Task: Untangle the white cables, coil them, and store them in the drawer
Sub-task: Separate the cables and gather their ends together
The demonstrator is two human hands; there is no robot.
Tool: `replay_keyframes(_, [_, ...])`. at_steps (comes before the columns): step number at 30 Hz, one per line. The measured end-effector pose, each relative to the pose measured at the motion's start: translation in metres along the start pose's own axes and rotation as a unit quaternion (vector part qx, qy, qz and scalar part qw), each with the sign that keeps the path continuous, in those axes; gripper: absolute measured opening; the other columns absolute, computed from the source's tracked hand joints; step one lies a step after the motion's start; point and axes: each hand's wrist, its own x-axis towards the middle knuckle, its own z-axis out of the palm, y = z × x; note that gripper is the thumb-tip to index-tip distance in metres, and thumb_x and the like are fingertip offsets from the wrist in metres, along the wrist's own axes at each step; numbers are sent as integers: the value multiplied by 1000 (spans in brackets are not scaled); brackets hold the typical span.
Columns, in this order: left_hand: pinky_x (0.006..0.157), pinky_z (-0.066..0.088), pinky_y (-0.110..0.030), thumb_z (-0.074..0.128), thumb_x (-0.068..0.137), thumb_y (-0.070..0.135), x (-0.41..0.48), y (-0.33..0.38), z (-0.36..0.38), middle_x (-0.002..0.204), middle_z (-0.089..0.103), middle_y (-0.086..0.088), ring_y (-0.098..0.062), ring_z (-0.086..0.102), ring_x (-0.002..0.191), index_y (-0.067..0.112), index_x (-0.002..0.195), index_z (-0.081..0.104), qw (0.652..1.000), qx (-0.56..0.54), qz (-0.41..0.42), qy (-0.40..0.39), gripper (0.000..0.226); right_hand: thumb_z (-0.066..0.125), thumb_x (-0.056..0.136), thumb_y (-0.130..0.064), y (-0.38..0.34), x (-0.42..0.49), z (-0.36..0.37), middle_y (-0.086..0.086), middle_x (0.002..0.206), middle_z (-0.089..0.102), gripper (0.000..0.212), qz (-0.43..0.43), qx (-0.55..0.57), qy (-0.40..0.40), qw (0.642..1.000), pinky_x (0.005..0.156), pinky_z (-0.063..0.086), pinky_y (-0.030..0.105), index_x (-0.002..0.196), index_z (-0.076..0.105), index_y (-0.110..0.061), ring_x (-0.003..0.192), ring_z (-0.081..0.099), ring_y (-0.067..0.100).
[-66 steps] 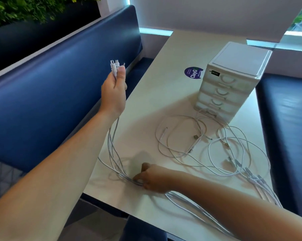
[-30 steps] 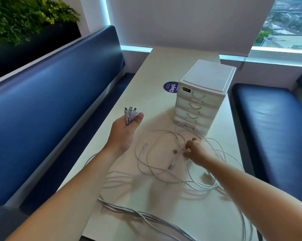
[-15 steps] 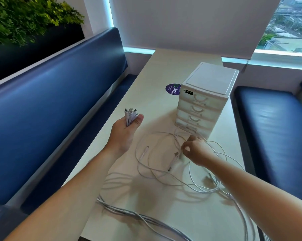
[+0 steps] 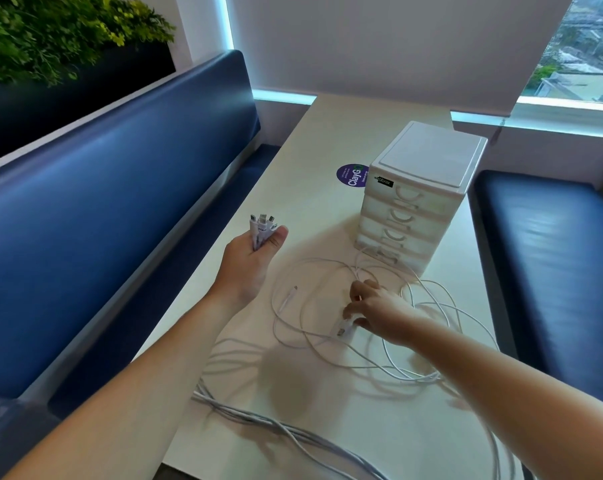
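While my left hand (image 4: 250, 252) grips a bunch of plugs (image 4: 262, 224) left of the drawer box (image 4: 418, 194) and my right hand (image 4: 379, 308) pinches a loose plug (image 4: 345, 328) before it, pulling risks tightening the cables (image 4: 328, 303) into knots.

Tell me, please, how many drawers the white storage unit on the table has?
4, stacked on the unit's front: top drawer, second drawer, third drawer and bottom drawer. All appear closed; loose cable partly crosses the bottom one.
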Motion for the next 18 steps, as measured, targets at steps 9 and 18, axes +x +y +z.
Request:
replay_keyframes(9, [46,20,-23,56,94,46,-2,4,-1,46,26,12,-7,21,44,19,61,27,1000,12,-1,0,51,43,96,-17,-3,8,-22,-4,88,59,8,79,134,78,985,66,39,29,98,49,-22,85,57,24])
replay_keyframes(18, [67,39,-26,59,96,36,-7,22,-2,99,66,-4,-31,59,89,17,67,50,1000,16,4,15,35,45,98,-16,-19,39,-110,-4,60,56,15,108,312,253,909,53,46,26,87,53,-22,49,55,6])
